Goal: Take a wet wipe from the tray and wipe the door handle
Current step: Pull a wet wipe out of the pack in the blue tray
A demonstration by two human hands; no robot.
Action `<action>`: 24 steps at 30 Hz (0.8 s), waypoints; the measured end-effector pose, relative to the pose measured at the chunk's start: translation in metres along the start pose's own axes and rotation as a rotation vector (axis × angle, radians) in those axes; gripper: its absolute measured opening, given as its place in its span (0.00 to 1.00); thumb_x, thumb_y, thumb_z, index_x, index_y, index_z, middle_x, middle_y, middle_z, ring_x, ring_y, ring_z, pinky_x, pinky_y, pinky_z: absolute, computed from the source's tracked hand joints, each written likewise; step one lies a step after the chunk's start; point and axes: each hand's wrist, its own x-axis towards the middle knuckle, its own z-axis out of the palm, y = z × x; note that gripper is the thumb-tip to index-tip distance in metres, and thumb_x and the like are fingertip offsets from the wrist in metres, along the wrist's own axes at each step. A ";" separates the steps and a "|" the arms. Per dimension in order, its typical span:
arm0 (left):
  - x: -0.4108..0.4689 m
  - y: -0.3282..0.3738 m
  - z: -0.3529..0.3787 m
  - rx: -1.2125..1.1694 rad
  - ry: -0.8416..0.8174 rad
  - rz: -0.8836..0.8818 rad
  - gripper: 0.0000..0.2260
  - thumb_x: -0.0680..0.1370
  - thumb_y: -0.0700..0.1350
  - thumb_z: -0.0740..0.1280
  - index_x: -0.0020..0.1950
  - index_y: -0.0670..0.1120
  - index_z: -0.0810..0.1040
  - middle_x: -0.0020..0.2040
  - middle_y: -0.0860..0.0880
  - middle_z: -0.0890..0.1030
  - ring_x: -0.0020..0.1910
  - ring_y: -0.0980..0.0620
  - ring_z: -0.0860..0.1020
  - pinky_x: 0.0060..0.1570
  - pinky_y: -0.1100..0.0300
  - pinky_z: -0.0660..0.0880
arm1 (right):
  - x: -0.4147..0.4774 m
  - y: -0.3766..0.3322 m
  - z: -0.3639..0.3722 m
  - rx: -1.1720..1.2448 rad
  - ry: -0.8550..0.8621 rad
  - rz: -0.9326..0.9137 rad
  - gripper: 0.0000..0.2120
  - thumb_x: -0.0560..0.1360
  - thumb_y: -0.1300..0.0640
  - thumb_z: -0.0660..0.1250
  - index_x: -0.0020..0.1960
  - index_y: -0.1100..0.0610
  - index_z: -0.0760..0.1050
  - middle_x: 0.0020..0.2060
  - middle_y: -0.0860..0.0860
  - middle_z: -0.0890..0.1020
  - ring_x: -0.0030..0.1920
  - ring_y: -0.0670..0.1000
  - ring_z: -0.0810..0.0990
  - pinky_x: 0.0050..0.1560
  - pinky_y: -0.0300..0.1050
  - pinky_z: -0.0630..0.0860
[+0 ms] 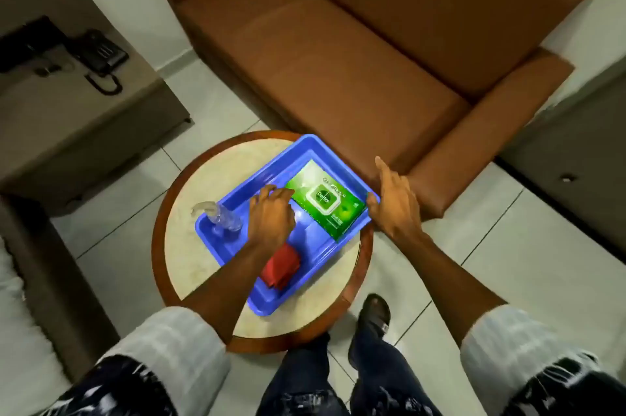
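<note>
Green flat wet-wipe pack (327,204) with a white flip lid on top lies in the far-right part of the blue rectangular plastic tray (233,193), long edge along the tray's right wall. Lid looks closed; no wipe visible sticking out.

Head view:
- Tray sits on a round table (200,178) with a pale stone-like top and dark wood rim, set diagonally; its near corner overhangs toward the person.
- Left hand (271,221) is over the tray's middle, fingers curled down, fingertips at the pack's left edge. Looks like contact with the pack's edge, but cannot tell if anything is pinched.
- Right hand (396,204) is at the tray's right rim, just beside the pack. Fingers loosely extended, index pointing away, thumb on or at the blue rim. Nothing in it.
- Clear plastic bottle (222,217) lies on its side in the tray's left corner, neck over the rim.
- Red folded cloth-like item (283,266) in the tray's near part, partly under the left forearm.
- Brown leather-look sofa (355,53) beyond the table, close to its far edge.
- Black desk phone (100,54) on a beige counter, upper left, well apart from the table.
- Light tiled floor; person's dark trousers and one dark shoe (374,312) just beside the table's near rim. Sleeves are light, rolled to mid-forearm.
</note>
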 end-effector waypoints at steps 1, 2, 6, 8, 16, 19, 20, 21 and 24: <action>0.002 -0.009 0.011 0.040 -0.053 0.010 0.20 0.78 0.44 0.62 0.70 0.46 0.70 0.72 0.48 0.72 0.76 0.47 0.59 0.68 0.47 0.60 | 0.005 -0.002 0.017 0.008 -0.034 0.004 0.33 0.76 0.57 0.65 0.77 0.55 0.56 0.64 0.58 0.75 0.64 0.60 0.69 0.63 0.56 0.69; 0.002 -0.015 0.022 0.065 -0.080 0.035 0.23 0.78 0.46 0.62 0.73 0.45 0.66 0.75 0.48 0.67 0.77 0.47 0.55 0.71 0.45 0.57 | 0.010 -0.003 0.031 0.000 -0.048 0.000 0.31 0.77 0.55 0.65 0.76 0.55 0.57 0.64 0.58 0.75 0.65 0.60 0.69 0.63 0.56 0.70; 0.003 -0.035 0.082 0.145 -0.215 0.126 0.35 0.78 0.58 0.60 0.79 0.46 0.49 0.80 0.47 0.48 0.79 0.47 0.44 0.75 0.40 0.44 | 0.032 -0.005 0.086 -0.064 -0.118 -0.027 0.28 0.77 0.49 0.65 0.74 0.57 0.63 0.63 0.58 0.77 0.66 0.59 0.68 0.63 0.56 0.70; 0.008 -0.039 0.100 0.165 -0.213 0.183 0.36 0.78 0.62 0.57 0.79 0.47 0.47 0.80 0.47 0.46 0.79 0.47 0.42 0.74 0.40 0.41 | 0.041 -0.006 0.104 -0.132 -0.135 -0.075 0.26 0.77 0.48 0.65 0.71 0.57 0.67 0.62 0.57 0.78 0.65 0.60 0.69 0.60 0.57 0.71; 0.068 -0.049 0.129 0.276 -0.293 0.263 0.45 0.73 0.71 0.54 0.79 0.45 0.43 0.80 0.49 0.43 0.78 0.48 0.38 0.73 0.39 0.32 | 0.083 0.000 0.169 -0.430 -0.228 -0.160 0.24 0.75 0.40 0.63 0.62 0.57 0.74 0.62 0.57 0.75 0.64 0.58 0.68 0.60 0.56 0.66; 0.076 -0.058 0.131 0.288 -0.408 0.301 0.43 0.74 0.69 0.55 0.79 0.46 0.42 0.80 0.50 0.42 0.78 0.49 0.37 0.73 0.40 0.32 | 0.091 -0.003 0.178 -0.478 -0.235 -0.177 0.27 0.74 0.38 0.64 0.61 0.57 0.75 0.61 0.58 0.77 0.64 0.58 0.70 0.62 0.56 0.65; 0.078 -0.060 0.132 0.292 -0.434 0.308 0.42 0.75 0.68 0.55 0.79 0.47 0.41 0.80 0.50 0.42 0.78 0.50 0.37 0.73 0.41 0.32 | 0.094 -0.003 0.180 -0.492 -0.220 -0.181 0.27 0.74 0.38 0.63 0.62 0.58 0.75 0.61 0.58 0.77 0.64 0.59 0.70 0.62 0.56 0.65; 0.079 -0.061 0.132 0.300 -0.447 0.315 0.42 0.75 0.67 0.55 0.79 0.47 0.41 0.80 0.49 0.41 0.78 0.49 0.37 0.74 0.41 0.33 | 0.096 -0.003 0.181 -0.502 -0.201 -0.179 0.28 0.74 0.38 0.63 0.62 0.59 0.74 0.60 0.58 0.77 0.63 0.59 0.70 0.62 0.57 0.65; 0.083 -0.059 0.132 0.302 -0.464 0.349 0.42 0.75 0.66 0.57 0.78 0.48 0.40 0.80 0.47 0.40 0.78 0.49 0.37 0.74 0.42 0.34 | 0.103 -0.003 0.181 -0.515 -0.196 -0.164 0.28 0.74 0.37 0.63 0.60 0.59 0.76 0.59 0.58 0.77 0.62 0.59 0.70 0.62 0.56 0.64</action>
